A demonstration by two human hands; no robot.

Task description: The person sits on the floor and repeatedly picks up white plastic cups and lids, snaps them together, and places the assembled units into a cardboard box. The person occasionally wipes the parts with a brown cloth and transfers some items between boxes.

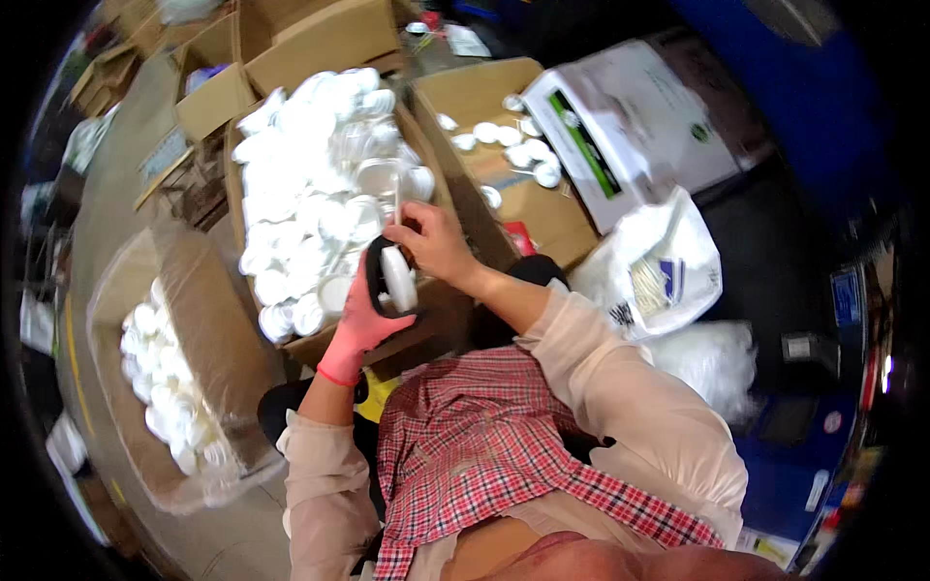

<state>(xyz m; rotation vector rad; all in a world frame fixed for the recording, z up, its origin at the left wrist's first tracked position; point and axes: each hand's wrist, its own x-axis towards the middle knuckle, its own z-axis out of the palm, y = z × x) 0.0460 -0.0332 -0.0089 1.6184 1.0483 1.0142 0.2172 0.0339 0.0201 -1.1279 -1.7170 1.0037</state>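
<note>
Across grey floor (237, 531) — open cartons (213, 339) | white discs (320, 160) heaped inside

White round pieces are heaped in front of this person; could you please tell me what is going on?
The person's left hand, in a pink-and-black glove, holds a white round piece. The bare right hand is beside it, close to a thin white piece; its grip is unclear. Ahead, a brown cardboard box is heaped with similar white pieces. More lie in a plastic-lined cardboard box at left.
</note>
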